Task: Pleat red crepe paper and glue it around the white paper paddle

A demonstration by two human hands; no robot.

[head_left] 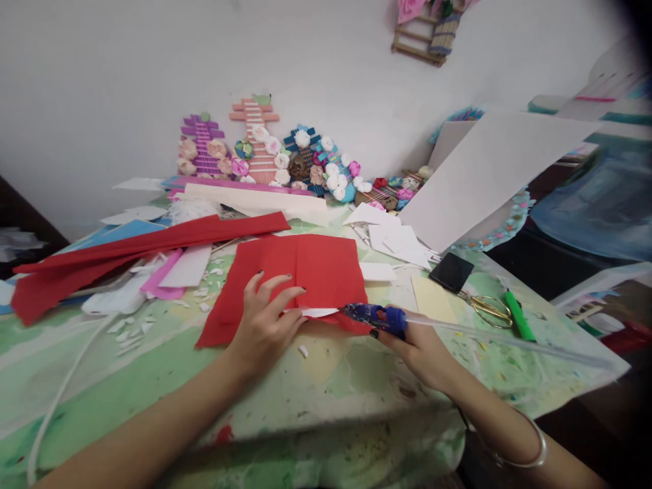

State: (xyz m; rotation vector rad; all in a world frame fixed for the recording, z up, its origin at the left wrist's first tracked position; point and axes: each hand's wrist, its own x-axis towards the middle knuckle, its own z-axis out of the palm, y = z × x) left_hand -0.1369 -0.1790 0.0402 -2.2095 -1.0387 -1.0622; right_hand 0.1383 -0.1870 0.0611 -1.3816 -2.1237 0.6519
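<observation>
A sheet of red crepe paper (326,265) lies spread on the table, with a narrow white strip (319,312) showing along its near edge. My left hand (269,314) rests on the red paper, fingers spread, its fingertips beside the strip's left end. In my right hand (420,350) is a blue hot glue gun (377,317), fingers wrapped round it. Its dark nozzle points left and touches or hovers just over the strip's right end; I cannot tell which. A long clear glue stick (499,339) sticks out of the gun's back to the right.
Folded red crepe paper (153,248) and a white power strip (115,295) with a cable lie left. Gold scissors (489,310), a green cutter (519,316) and a black square (451,272) lie right. Flower-decorated stick crafts (259,146) lean against the wall. White scraps are scattered about.
</observation>
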